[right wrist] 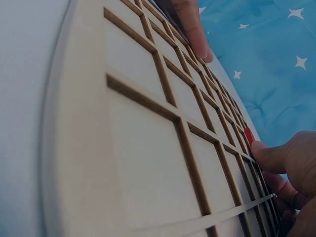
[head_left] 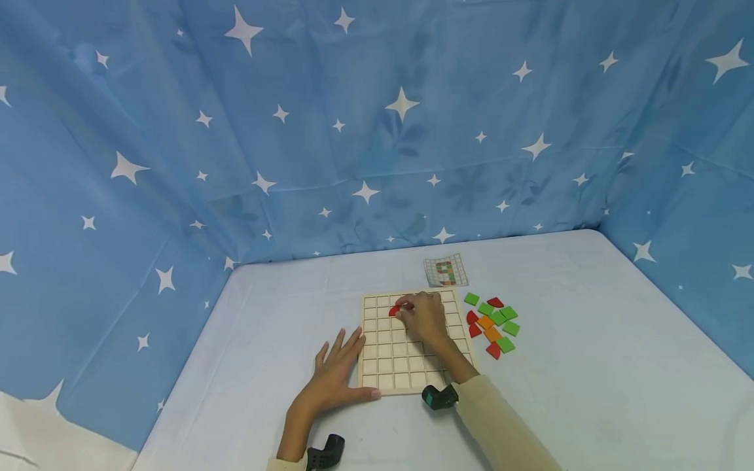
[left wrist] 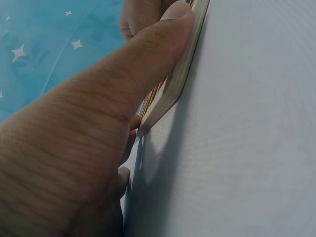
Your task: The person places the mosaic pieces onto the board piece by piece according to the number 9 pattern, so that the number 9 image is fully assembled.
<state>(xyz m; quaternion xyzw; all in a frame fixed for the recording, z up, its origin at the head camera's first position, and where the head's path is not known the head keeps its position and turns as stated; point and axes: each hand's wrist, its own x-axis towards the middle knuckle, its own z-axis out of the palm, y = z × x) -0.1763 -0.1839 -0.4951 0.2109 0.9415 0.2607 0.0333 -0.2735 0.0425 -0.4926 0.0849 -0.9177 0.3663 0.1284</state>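
A square wooden grid board (head_left: 369, 351) lies flat, its cells bounded by raised ridges. Over its upper part, my right hand (head_left: 425, 317) pinches a red quarter-circle tile (head_left: 393, 311) between thumb and finger. The right wrist view catches the same red tile (right wrist: 249, 135) at the thumb's tip, low over the cells. My left hand (head_left: 334, 377) steadies the board's lower left corner with fingers spread: fingertips touch the left edge, and the thumb lies along the front edge. From the left wrist, the thumb (left wrist: 163, 44) presses the board's side (left wrist: 170, 94).
Right of the board lie loose green tiles (head_left: 506, 345), orange tiles (head_left: 491, 334) and red quarter-circle tiles (head_left: 493, 351). A pattern card (head_left: 446, 270) with a coloured grid figure sits behind the board. The white-covered table (head_left: 283, 307) meets a blue star-printed curtain (head_left: 330, 157).
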